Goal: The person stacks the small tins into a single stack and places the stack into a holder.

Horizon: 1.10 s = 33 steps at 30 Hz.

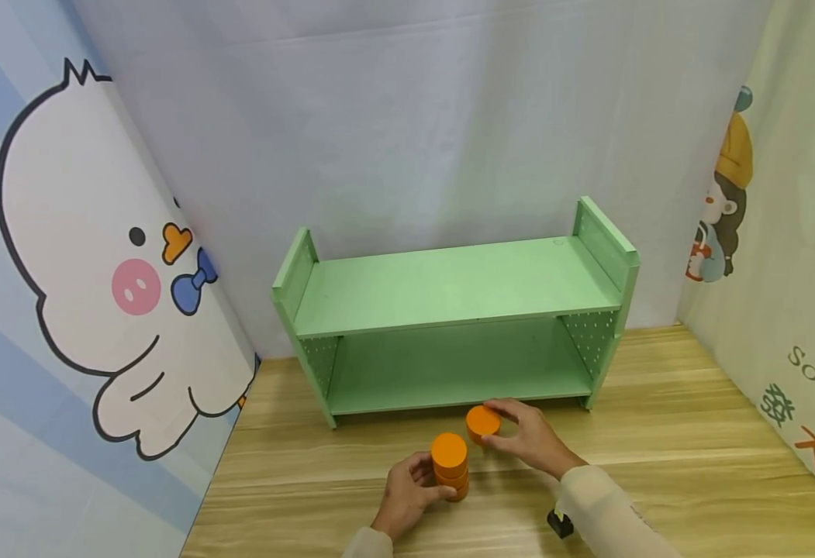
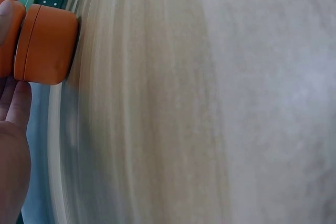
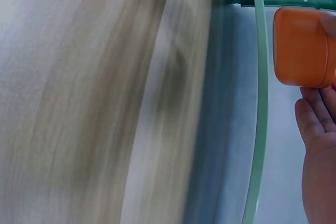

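Note:
Two orange round containers (image 1: 450,456), one on top of the other, stand on the wooden table at the lower middle. My left hand (image 1: 407,493) grips this stack from the left, fingers behind it and thumb in front; the left wrist view shows the lower container (image 2: 50,44) beside the fingers (image 2: 19,103). My right hand (image 1: 534,439) pinches another orange container (image 1: 483,423) by its right side, behind and to the right of the stack. In the right wrist view this container (image 3: 300,46) shows between thumb and fingers (image 3: 315,114).
A green two-tier shelf (image 1: 449,291) stands behind the hands, close to the held container. A small black object (image 1: 560,523) lies on the table (image 1: 295,480) by the right sleeve. Printed cloth hangs at the left, back and right.

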Each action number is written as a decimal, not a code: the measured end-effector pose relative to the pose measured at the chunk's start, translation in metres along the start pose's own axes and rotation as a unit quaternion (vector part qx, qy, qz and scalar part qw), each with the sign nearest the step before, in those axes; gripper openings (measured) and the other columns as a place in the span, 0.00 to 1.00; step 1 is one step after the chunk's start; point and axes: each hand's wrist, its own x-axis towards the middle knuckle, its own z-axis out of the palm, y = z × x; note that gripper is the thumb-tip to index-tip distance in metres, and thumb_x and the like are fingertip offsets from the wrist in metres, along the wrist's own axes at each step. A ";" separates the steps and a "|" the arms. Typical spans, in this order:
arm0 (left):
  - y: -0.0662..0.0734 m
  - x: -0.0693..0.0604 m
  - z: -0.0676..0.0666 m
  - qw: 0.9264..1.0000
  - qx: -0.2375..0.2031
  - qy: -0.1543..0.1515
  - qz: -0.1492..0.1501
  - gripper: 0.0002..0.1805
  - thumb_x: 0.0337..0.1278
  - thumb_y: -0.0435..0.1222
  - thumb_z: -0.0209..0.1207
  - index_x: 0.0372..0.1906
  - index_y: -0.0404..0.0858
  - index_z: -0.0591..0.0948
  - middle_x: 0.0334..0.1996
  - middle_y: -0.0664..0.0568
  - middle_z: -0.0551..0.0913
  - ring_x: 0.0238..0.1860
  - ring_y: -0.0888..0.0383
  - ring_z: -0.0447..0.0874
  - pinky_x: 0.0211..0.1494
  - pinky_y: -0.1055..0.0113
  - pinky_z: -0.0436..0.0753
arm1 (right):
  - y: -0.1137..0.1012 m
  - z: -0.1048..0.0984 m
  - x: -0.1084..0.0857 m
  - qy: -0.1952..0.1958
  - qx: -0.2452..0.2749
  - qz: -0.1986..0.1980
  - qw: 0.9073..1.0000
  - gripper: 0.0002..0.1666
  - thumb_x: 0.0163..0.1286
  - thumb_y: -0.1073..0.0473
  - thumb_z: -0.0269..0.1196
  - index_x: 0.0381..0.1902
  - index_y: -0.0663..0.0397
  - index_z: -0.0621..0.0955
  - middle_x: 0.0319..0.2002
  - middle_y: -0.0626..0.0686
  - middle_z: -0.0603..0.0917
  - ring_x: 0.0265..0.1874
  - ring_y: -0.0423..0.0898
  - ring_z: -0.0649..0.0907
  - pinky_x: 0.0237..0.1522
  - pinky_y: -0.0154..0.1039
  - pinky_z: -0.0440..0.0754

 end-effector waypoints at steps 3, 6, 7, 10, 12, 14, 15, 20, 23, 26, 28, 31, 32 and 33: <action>0.000 0.000 0.000 1.000 0.000 0.000 0.002 0.29 0.42 0.29 0.77 0.53 0.29 0.81 0.52 0.40 0.84 0.54 0.45 0.83 0.56 0.65 0.85 | -0.002 -0.002 0.001 0.004 -0.001 -0.010 1.000 0.31 0.60 0.63 0.75 0.59 0.69 0.78 0.56 0.63 0.82 0.56 0.61 0.81 0.59 0.54 0.80; 0.000 0.000 0.000 1.000 -0.002 -0.001 0.003 0.29 0.42 0.28 0.77 0.53 0.29 0.81 0.52 0.40 0.84 0.55 0.45 0.83 0.56 0.65 0.84 | -0.006 -0.003 0.002 0.007 -0.004 -0.011 1.000 0.31 0.59 0.64 0.75 0.59 0.69 0.79 0.56 0.62 0.82 0.56 0.61 0.81 0.59 0.53 0.80; 0.000 0.000 0.000 1.000 -0.003 -0.001 0.004 0.29 0.42 0.28 0.77 0.53 0.29 0.81 0.52 0.40 0.84 0.55 0.44 0.83 0.56 0.65 0.84 | -0.007 -0.004 0.002 0.008 -0.004 -0.011 1.000 0.31 0.59 0.64 0.75 0.59 0.69 0.79 0.56 0.62 0.82 0.56 0.60 0.81 0.59 0.53 0.80; 0.000 0.000 0.000 1.000 -0.004 -0.002 0.004 0.29 0.42 0.28 0.77 0.53 0.29 0.81 0.52 0.40 0.84 0.55 0.44 0.83 0.56 0.65 0.84 | -0.010 -0.006 0.003 0.010 -0.003 -0.012 1.000 0.31 0.58 0.65 0.75 0.58 0.70 0.79 0.55 0.62 0.82 0.56 0.60 0.81 0.60 0.52 0.80; 0.000 0.000 0.000 1.000 -0.004 -0.002 0.006 0.29 0.42 0.28 0.77 0.53 0.28 0.81 0.52 0.40 0.84 0.54 0.45 0.83 0.56 0.65 0.84 | -0.012 -0.007 0.004 0.010 -0.003 -0.015 1.000 0.31 0.58 0.66 0.75 0.58 0.71 0.79 0.55 0.62 0.82 0.55 0.60 0.81 0.60 0.52 0.80; 0.000 0.000 0.000 1.000 -0.001 -0.003 0.008 0.29 0.42 0.28 0.77 0.53 0.28 0.81 0.52 0.40 0.84 0.54 0.45 0.83 0.56 0.64 0.84 | -0.014 -0.008 0.004 0.010 -0.005 -0.019 1.000 0.31 0.57 0.66 0.76 0.58 0.71 0.79 0.55 0.62 0.83 0.55 0.59 0.82 0.59 0.52 0.80; 0.000 0.000 0.000 1.000 0.000 -0.002 0.008 0.29 0.42 0.28 0.77 0.53 0.28 0.81 0.52 0.40 0.84 0.54 0.45 0.83 0.56 0.64 0.84 | -0.015 -0.008 0.005 0.010 -0.006 -0.022 1.000 0.32 0.57 0.66 0.76 0.58 0.71 0.79 0.55 0.62 0.83 0.54 0.59 0.82 0.59 0.52 0.80; 0.001 -0.001 0.001 1.000 0.000 -0.001 0.014 0.29 0.42 0.27 0.77 0.54 0.27 0.80 0.52 0.39 0.84 0.54 0.46 0.83 0.56 0.62 0.85 | -0.019 -0.011 0.006 0.008 -0.015 -0.037 0.999 0.32 0.57 0.65 0.76 0.58 0.71 0.79 0.55 0.61 0.83 0.53 0.58 0.83 0.57 0.51 0.82; 0.002 -0.001 0.001 1.000 -0.003 -0.002 0.014 0.29 0.42 0.27 0.76 0.54 0.27 0.80 0.52 0.39 0.84 0.54 0.45 0.83 0.56 0.63 0.85 | -0.022 -0.012 0.007 0.009 -0.022 -0.042 0.999 0.32 0.57 0.64 0.76 0.58 0.70 0.79 0.54 0.61 0.83 0.53 0.57 0.83 0.56 0.51 0.83; 0.001 -0.001 0.001 1.000 -0.003 -0.002 0.014 0.29 0.42 0.27 0.76 0.54 0.27 0.80 0.52 0.39 0.84 0.54 0.45 0.83 0.56 0.63 0.85 | -0.024 -0.013 0.006 0.009 -0.026 -0.045 0.999 0.33 0.57 0.64 0.76 0.59 0.70 0.79 0.55 0.60 0.83 0.53 0.57 0.83 0.56 0.51 0.83; 0.001 0.000 0.001 1.000 -0.004 -0.001 0.012 0.29 0.42 0.27 0.77 0.54 0.27 0.80 0.52 0.39 0.84 0.54 0.45 0.83 0.56 0.64 0.85 | -0.025 -0.013 0.006 0.009 -0.028 -0.045 0.999 0.33 0.57 0.63 0.76 0.59 0.69 0.79 0.55 0.60 0.83 0.53 0.56 0.83 0.55 0.50 0.83; 0.001 0.000 0.001 1.000 0.001 0.000 0.007 0.29 0.42 0.28 0.77 0.53 0.28 0.81 0.52 0.39 0.84 0.54 0.45 0.83 0.56 0.63 0.85 | -0.027 -0.014 0.006 0.008 -0.031 -0.045 0.998 0.33 0.57 0.63 0.76 0.59 0.69 0.79 0.55 0.60 0.83 0.53 0.56 0.83 0.55 0.51 0.83; 0.001 0.000 0.001 1.000 0.001 0.000 0.007 0.29 0.42 0.29 0.77 0.53 0.28 0.81 0.52 0.39 0.84 0.54 0.45 0.84 0.56 0.63 0.85 | -0.027 -0.014 0.006 0.007 -0.032 -0.044 0.998 0.33 0.58 0.62 0.76 0.59 0.69 0.79 0.55 0.60 0.83 0.53 0.56 0.83 0.55 0.51 0.83; 0.002 0.000 0.001 1.000 0.000 0.000 0.006 0.29 0.42 0.28 0.77 0.53 0.28 0.81 0.52 0.39 0.84 0.54 0.45 0.84 0.56 0.63 0.85 | -0.028 -0.015 0.005 0.007 -0.033 -0.043 0.999 0.33 0.58 0.62 0.76 0.59 0.68 0.79 0.55 0.60 0.83 0.53 0.56 0.83 0.56 0.52 0.83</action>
